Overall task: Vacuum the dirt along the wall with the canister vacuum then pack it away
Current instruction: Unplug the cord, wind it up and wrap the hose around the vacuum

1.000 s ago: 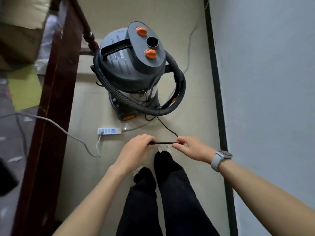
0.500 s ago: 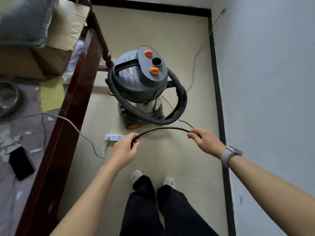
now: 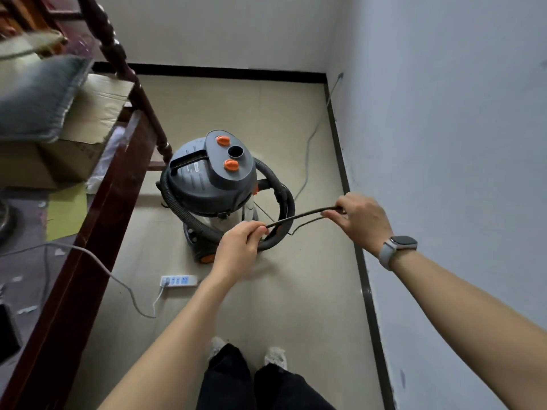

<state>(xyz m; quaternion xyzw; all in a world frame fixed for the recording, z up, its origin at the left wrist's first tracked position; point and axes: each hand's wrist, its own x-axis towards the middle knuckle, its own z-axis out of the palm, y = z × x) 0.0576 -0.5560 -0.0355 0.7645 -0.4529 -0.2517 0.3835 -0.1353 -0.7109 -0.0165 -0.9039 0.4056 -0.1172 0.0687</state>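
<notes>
A lived-in home room is showing here, with a beige tiled floor (image 3: pixel 236 108), black skirting board (image 3: pixel 225 73), dark red carved wooden furniture (image 3: pixel 97 208), a brown cardboard box (image 3: pixel 74 161) and a white power strip (image 3: pixel 178 281) lying about.

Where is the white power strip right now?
In the head view, the white power strip lies on the floor, lower left of the canister vacuum, under the left hand.

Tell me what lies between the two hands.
In the head view, a doubled length of the vacuum's black cord spans from the left hand to the right hand; behind it lies the hose.
</notes>
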